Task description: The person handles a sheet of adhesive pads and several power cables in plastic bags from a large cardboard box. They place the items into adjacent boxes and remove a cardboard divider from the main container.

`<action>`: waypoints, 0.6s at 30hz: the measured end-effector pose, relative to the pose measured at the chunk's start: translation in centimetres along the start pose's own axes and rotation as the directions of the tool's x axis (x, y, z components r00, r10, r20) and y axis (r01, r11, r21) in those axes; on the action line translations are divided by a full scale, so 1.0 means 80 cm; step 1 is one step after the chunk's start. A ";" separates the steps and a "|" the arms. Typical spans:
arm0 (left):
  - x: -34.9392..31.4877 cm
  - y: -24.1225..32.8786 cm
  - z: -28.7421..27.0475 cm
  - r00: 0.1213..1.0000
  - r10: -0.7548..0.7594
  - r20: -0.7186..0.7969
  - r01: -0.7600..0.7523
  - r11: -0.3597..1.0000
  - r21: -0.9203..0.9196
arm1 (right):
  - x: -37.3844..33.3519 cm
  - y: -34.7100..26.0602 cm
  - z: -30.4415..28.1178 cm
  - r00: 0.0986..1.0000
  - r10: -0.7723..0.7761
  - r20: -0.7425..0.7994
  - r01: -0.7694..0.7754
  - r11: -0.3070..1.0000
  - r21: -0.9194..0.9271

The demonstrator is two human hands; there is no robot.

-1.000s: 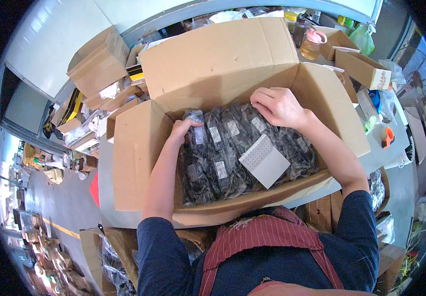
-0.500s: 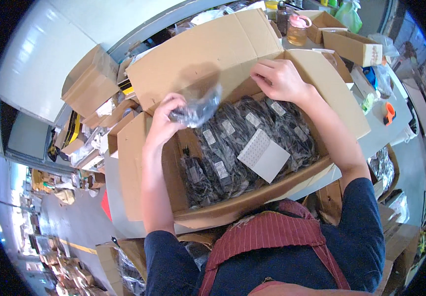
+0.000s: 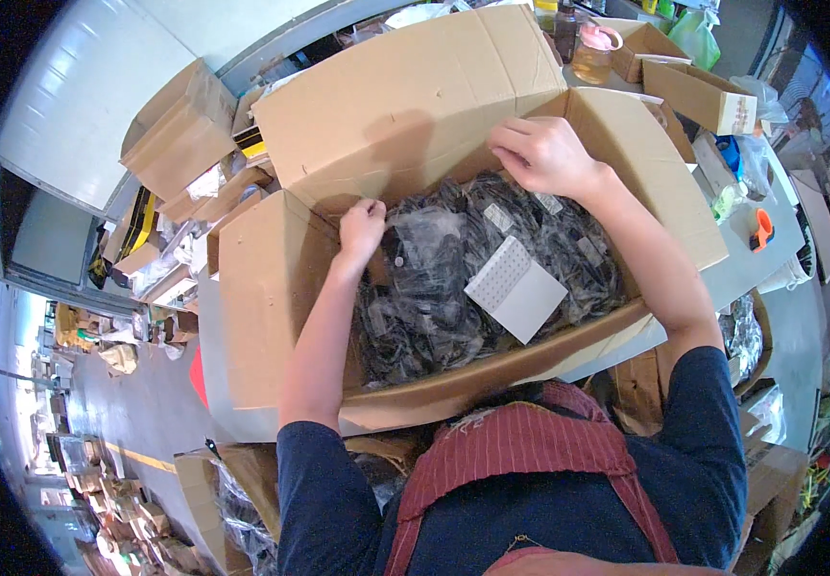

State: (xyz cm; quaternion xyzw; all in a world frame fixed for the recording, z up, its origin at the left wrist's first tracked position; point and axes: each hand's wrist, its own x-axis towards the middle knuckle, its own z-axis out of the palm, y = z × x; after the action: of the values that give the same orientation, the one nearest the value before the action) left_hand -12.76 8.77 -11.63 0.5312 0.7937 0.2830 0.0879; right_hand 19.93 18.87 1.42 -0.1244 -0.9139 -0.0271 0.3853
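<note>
An open cardboard box (image 3: 252, 307) holds several clear plastic bags of black items (image 3: 415, 326), too wrapped up to name. My left hand (image 3: 363, 230) is inside the box's left part, fingers closed at the upper left edge of a clear plastic bag (image 3: 427, 252) with dark contents. That bag lies flat over the others. Above the far right part of the pile, my right hand (image 3: 546, 156) has its fingers curled together; whatever they hold, if anything, is hidden. A white card (image 3: 516, 290), dotted on one half, rests on the bags between and below my hands.
The box's far flap (image 3: 405, 96) stands up behind my hands. Beyond it on the right are a drink jug with a pink lid (image 3: 593, 53) and small cartons (image 3: 698, 96). An orange tape-like object (image 3: 762, 230) lies on the grey table. Another carton (image 3: 180, 130) stands far left.
My left hand has moved right and down into the box, and the bag it carried in the air now lies on the pile. My right hand stays nearly in place.
</note>
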 end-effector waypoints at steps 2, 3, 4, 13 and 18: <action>-0.005 -0.009 0.027 0.998 0.043 0.056 -0.043 0.999 0.009 | 0.001 -0.007 0.003 1.000 -0.004 0.007 0.003 1.000 0.024; -0.014 0.002 0.038 0.989 0.118 0.083 -0.121 0.992 0.033 | -0.002 -0.006 0.003 1.000 0.005 0.013 -0.006 0.999 0.041; -0.023 -0.008 0.052 0.967 0.256 0.019 -0.256 0.964 0.069 | 0.002 -0.010 0.008 0.999 -0.023 0.031 0.021 0.999 0.047; -0.073 0.105 0.045 0.855 0.113 0.506 -0.313 0.890 0.331 | -0.010 -0.006 0.015 0.993 -0.067 0.097 0.060 0.995 0.074; -0.084 0.085 0.050 0.868 0.019 0.496 -0.191 0.935 0.298 | -0.006 -0.003 0.016 0.991 -0.067 0.112 0.061 0.996 0.061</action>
State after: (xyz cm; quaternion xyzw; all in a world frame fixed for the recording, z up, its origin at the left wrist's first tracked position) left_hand -2.79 6.04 -12.37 0.6350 0.7521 0.0048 0.1765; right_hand 19.28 18.73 0.18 -0.0853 -0.9384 -0.0060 0.3348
